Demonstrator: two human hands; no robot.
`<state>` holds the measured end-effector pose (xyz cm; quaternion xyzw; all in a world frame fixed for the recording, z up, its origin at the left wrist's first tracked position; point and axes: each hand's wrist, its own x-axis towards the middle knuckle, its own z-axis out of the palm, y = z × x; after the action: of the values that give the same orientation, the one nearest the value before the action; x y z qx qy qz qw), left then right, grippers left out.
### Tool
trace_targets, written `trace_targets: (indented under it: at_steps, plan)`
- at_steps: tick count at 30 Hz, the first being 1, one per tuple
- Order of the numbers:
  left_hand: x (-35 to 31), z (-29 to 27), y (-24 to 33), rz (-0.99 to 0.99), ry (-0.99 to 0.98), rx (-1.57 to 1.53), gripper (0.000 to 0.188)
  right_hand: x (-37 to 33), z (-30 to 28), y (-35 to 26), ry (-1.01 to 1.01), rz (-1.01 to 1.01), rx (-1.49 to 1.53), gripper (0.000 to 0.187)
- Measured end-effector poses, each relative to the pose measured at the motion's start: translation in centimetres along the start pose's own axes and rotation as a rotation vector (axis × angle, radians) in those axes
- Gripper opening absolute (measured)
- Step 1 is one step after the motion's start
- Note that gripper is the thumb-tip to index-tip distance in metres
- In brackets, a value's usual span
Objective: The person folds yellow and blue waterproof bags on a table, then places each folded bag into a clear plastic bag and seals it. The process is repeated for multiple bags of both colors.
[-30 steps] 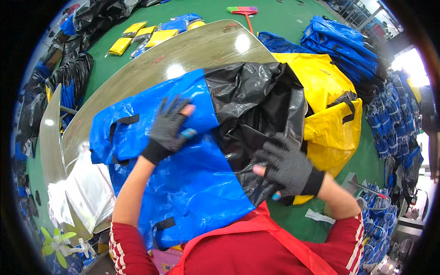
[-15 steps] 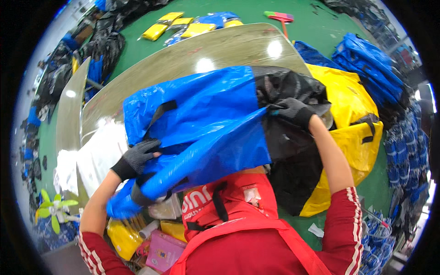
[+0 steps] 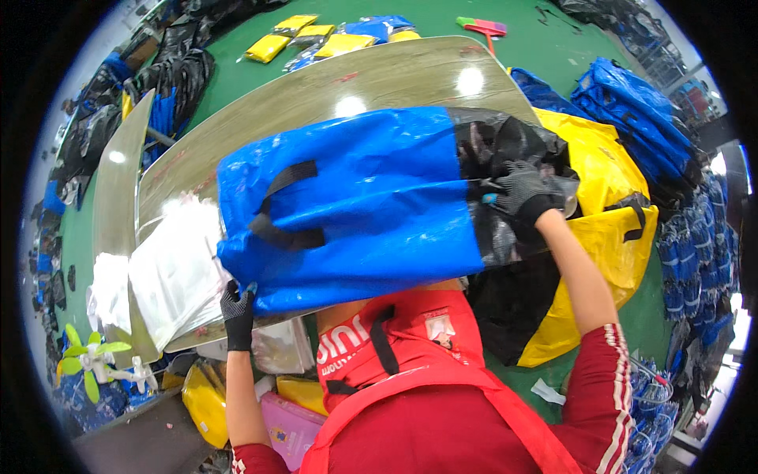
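A large blue bag [image 3: 355, 182] with a black end section lies spread on the wood-patterned table in front of me. Its black strap handle [image 3: 272, 205] loops up on the left part. My left hand [image 3: 237, 312], in a dark knit glove, pinches the bag's near left corner. On the black section, my gloved right hand [image 3: 523, 189] is closed with fingers bent into the crumpled material. Something small and teal shows at its fingertips, too small to name. Clear plastic sleeves [image 3: 178, 265] lie in a pile left of the bag.
The wood-patterned table [image 3: 395, 71] curves behind the bag. Yellow-and-black bags [image 3: 608, 166] lie at its right end, with a blue bag heap [image 3: 632, 103] beyond. Folded yellow packs [image 3: 268, 47] and a broom [image 3: 482, 28] are on the green floor. A box of packs sits lower left.
The near blue flap that was folded up and bunched now lies flatter, with the handle showing whole. My left hand has moved down to the corner; my right hand has shifted slightly right.
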<state>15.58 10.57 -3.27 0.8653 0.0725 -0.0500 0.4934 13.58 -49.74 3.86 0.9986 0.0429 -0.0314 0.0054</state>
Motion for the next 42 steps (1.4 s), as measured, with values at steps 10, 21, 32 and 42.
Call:
trace_targets:
  at_steps: [10,21,32,42]
  plan:
    - [4.8,8.4,13.3,0.896,0.022,1.093,0.061,-1.5,-1.5,0.5,0.008,0.024,-0.157,0.051]
    - [5.8,16.1,27.0,1.048,-0.285,0.986,0.06,-1.5,3.8,2.8,0.166,0.174,-0.138,0.065]
    - [7.5,29.8,20.1,1.32,-0.416,0.759,0.056,-9.8,0.3,-9.5,0.654,-0.185,0.226,0.034]
    - [1.3,23.6,20.8,1.536,-0.962,0.627,0.057,2.8,-7.1,-4.2,0.116,-0.104,0.163,0.041]
